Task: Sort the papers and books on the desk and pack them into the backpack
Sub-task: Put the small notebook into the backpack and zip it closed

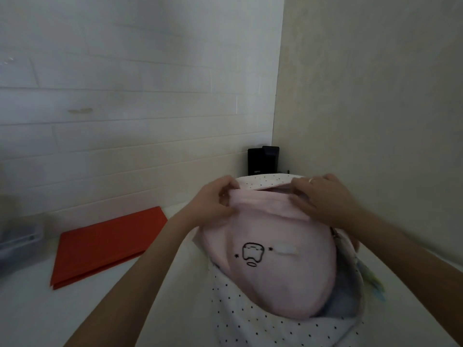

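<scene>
A pink backpack [270, 276] with a white dotted lower part and a small black drawn figure on its front stands on the white desk [155, 291] right before me. My left hand [215, 201] pinches the pink fabric at the top left of its opening. At the top right, my right hand [323, 199] grips the fabric beside the zip opening, which gapes a little. A red folder [105, 244] lies flat on the desk to the left. Pale paper edges [373, 279] show at the backpack's right side.
A black box-shaped device [263, 160] stands in the wall corner behind the backpack. A grey plastic tray [17, 241] sits at the desk's far left edge. White tiled wall runs behind, and a beige wall closes the right side.
</scene>
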Demonstrator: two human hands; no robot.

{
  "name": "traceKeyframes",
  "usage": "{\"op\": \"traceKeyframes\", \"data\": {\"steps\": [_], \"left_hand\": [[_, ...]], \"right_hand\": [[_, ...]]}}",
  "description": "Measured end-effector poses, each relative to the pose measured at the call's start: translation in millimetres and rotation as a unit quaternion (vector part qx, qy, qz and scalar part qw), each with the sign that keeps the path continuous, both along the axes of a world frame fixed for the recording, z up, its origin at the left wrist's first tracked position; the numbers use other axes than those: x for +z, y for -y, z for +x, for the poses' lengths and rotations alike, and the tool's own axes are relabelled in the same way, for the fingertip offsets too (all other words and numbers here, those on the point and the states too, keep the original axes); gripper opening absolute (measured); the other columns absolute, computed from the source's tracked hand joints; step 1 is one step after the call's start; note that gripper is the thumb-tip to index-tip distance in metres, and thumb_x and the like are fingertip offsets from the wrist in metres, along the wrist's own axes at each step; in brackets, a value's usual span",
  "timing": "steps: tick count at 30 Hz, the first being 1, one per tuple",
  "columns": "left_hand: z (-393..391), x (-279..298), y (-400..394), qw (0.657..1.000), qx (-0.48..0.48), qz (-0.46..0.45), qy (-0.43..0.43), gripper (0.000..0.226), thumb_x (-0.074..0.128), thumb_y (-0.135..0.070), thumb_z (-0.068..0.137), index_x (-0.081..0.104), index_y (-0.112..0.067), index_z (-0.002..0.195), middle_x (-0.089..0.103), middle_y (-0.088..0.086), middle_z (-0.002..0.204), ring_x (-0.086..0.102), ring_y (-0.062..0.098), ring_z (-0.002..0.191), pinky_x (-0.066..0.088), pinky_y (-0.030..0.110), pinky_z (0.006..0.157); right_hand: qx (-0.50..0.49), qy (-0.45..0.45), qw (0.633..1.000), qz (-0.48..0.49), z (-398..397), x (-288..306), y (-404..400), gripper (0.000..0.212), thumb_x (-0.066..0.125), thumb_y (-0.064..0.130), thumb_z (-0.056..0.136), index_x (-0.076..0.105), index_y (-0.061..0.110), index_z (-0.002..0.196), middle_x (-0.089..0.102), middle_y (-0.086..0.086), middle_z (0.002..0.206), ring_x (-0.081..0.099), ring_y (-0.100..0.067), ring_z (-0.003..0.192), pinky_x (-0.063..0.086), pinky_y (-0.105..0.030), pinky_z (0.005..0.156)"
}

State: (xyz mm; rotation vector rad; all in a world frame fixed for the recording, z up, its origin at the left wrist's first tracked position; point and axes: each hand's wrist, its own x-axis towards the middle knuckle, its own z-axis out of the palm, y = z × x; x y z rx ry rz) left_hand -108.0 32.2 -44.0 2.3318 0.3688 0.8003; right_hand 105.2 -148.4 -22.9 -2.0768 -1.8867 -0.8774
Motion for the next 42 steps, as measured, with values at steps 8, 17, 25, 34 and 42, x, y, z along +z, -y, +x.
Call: {"op": "traceKeyframes", "data": {"steps": [8, 17, 25, 34, 42], "left_hand": [[6, -27, -2, 0.97, 0.2, -0.119, 0.067, 0.021, 0.065, -0.014, 0.083, 0.06, -0.012, 0.103, 0.06, -0.005, 0.1, 0.057, 0.014, 0.092, 0.041, 0.02, 0.069], [20, -78, 10, 0.959, 0.245, -0.029, 0.138, 0.009, 0.054, -0.011, 0.083, 0.06, -0.012, 0.077, 0.059, -0.005, 0.073, 0.055, 0.015, 0.071, 0.035, 0.021, 0.063], [20, -76, 16, 0.973, 0.104, -0.145, 0.148, 0.039, 0.053, -0.044, 0.08, 0.048, -0.041, 0.119, 0.069, -0.008, 0.109, 0.065, 0.004, 0.097, 0.053, 0.028, 0.084], [22, -81, 10, 0.986, 0.126, 0.078, 0.08, 0.038, 0.024, -0.041, 0.095, 0.054, -0.019, 0.098, 0.055, -0.002, 0.09, 0.047, 0.014, 0.084, 0.039, 0.033, 0.075], [31, -81, 5, 0.97, 0.191, 0.149, 0.026, 0.026, 0.025, -0.034, 0.096, 0.04, -0.02, 0.081, 0.042, -0.004, 0.078, 0.036, 0.017, 0.076, 0.025, 0.03, 0.071]], "right_hand": [[-0.054, -0.069, 0.99, 0.107, -38, 15, -29, 0.046, 0.042, 0.049, 0.091, 0.063, 0.019, 0.062, 0.045, 0.007, 0.052, 0.054, -0.022, 0.066, 0.02, -0.03, 0.071], [-0.124, -0.16, 0.954, -0.221, -96, -6, -127, 0.043, 0.046, 0.058, 0.086, 0.065, 0.02, 0.091, 0.065, 0.0, 0.097, 0.054, -0.022, 0.109, 0.0, -0.065, 0.109], [0.06, -0.425, 0.894, 0.129, -86, -30, -117, 0.019, 0.064, 0.023, 0.087, 0.073, 0.015, 0.072, 0.056, 0.011, 0.055, 0.05, -0.002, 0.056, 0.034, -0.011, 0.057], [-0.061, -0.283, 0.932, 0.22, -95, -29, -93, 0.025, 0.053, 0.039, 0.092, 0.066, 0.021, 0.081, 0.065, 0.006, 0.08, 0.057, -0.016, 0.081, 0.035, -0.034, 0.079], [-0.137, -0.509, 0.749, 0.402, -16, -23, 6, 0.029, 0.061, 0.031, 0.087, 0.071, 0.005, 0.079, 0.068, -0.012, 0.072, 0.059, -0.021, 0.067, 0.048, -0.033, 0.07]]}}
